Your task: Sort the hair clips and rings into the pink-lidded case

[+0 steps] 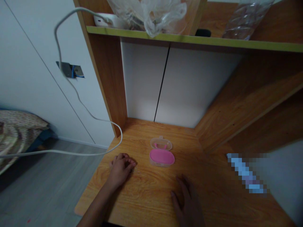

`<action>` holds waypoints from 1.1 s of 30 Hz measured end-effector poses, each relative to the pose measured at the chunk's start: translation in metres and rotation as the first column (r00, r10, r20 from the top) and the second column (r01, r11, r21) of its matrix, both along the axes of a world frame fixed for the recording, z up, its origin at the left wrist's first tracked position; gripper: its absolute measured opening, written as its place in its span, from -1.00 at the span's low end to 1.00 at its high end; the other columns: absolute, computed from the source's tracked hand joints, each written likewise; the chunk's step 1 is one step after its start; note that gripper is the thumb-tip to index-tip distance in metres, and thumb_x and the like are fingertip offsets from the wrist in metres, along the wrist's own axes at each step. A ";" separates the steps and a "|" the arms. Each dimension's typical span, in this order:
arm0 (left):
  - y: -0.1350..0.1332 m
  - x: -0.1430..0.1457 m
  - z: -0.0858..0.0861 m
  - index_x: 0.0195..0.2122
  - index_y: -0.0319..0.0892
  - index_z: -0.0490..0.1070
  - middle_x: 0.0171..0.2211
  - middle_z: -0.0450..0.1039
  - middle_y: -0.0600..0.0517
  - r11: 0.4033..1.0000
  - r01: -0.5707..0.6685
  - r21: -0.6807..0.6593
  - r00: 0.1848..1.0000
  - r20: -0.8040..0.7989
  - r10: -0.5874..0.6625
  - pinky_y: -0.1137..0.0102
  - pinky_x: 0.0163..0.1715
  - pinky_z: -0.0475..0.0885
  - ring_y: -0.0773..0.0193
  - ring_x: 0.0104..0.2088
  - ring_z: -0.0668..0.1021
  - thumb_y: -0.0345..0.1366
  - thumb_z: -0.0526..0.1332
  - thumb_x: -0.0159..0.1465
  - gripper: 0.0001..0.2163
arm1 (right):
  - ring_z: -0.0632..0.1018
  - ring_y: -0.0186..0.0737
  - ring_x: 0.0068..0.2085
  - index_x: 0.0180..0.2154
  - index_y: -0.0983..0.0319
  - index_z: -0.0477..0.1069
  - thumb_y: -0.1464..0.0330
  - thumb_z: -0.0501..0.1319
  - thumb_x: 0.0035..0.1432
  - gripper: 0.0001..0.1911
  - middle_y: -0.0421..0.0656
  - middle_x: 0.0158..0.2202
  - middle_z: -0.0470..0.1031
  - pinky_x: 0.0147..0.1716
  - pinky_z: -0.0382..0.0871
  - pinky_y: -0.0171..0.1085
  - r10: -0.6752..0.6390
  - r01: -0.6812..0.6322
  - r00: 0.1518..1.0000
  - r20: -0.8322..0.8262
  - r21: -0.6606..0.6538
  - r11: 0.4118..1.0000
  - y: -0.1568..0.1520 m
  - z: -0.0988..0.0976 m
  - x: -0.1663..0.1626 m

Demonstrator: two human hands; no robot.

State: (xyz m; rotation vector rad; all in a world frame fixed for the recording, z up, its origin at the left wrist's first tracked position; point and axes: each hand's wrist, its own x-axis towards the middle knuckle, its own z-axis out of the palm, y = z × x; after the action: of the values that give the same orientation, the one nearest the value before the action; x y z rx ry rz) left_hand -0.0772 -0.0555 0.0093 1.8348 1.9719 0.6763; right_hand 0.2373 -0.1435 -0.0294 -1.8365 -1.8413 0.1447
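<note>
A small clear plastic case point(162, 152) with a pink insert lies open on the wooden desk point(146, 189); its lid half holds small pink pieces. My left hand point(121, 167) rests on the desk to the left of the case, fingers curled in with fingertips pinched together; what they hold, if anything, is too small to see. My right hand point(188, 201) lies flat on the desk in front of the case, fingers stretched out, holding nothing.
A white cable point(71, 94) loops from the upper shelf point(189, 39) down past the desk's left edge. Plastic bags point(151, 12) and a clear bottle point(246, 19) sit on the shelf. Wooden side panels wall the right. A bed point(16, 132) stands at the left.
</note>
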 end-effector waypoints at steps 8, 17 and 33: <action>0.001 0.012 0.006 -0.27 -0.02 0.63 -0.11 0.45 -0.07 0.999 0.039 -0.029 0.999 0.009 -0.039 0.13 -0.06 0.21 -0.03 -0.05 0.43 -0.16 0.33 0.19 -0.86 | 0.36 0.18 0.23 0.17 0.27 0.28 0.21 0.07 0.29 -0.52 0.09 0.24 0.24 0.20 0.31 0.20 -0.017 0.017 1.000 -0.004 -0.002 1.000 -0.001 0.005 -0.002; 0.000 0.010 0.011 -0.35 -0.16 0.57 -0.18 0.49 -0.11 0.996 0.078 0.033 0.975 0.208 -0.083 0.18 -0.03 0.26 0.01 -0.10 0.46 -0.28 0.24 0.22 -0.88 | 0.39 0.16 0.23 0.17 0.21 0.31 0.21 0.12 0.26 -0.52 0.04 0.25 0.27 0.21 0.33 0.17 -0.012 0.014 0.998 -0.069 0.021 1.000 -0.001 0.001 0.001; -0.078 0.091 0.000 -0.42 -0.26 0.60 -0.49 0.65 -0.06 0.943 0.222 -0.247 0.293 0.939 0.177 0.43 -0.40 0.50 0.25 -0.49 0.62 -0.14 0.55 -0.10 -0.68 | 0.67 -0.12 -0.19 -0.04 0.10 0.50 0.24 0.30 0.23 -0.75 -0.13 -0.18 0.65 -0.18 0.63 -0.26 0.441 -0.417 0.897 -0.038 0.258 0.871 -0.019 0.016 -0.018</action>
State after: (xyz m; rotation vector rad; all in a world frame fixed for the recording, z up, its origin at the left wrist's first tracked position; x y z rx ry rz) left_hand 0.0135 -0.1338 0.0096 0.7846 1.0648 1.0247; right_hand 0.2197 -0.1620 -0.0134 -1.2127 -2.0710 0.1537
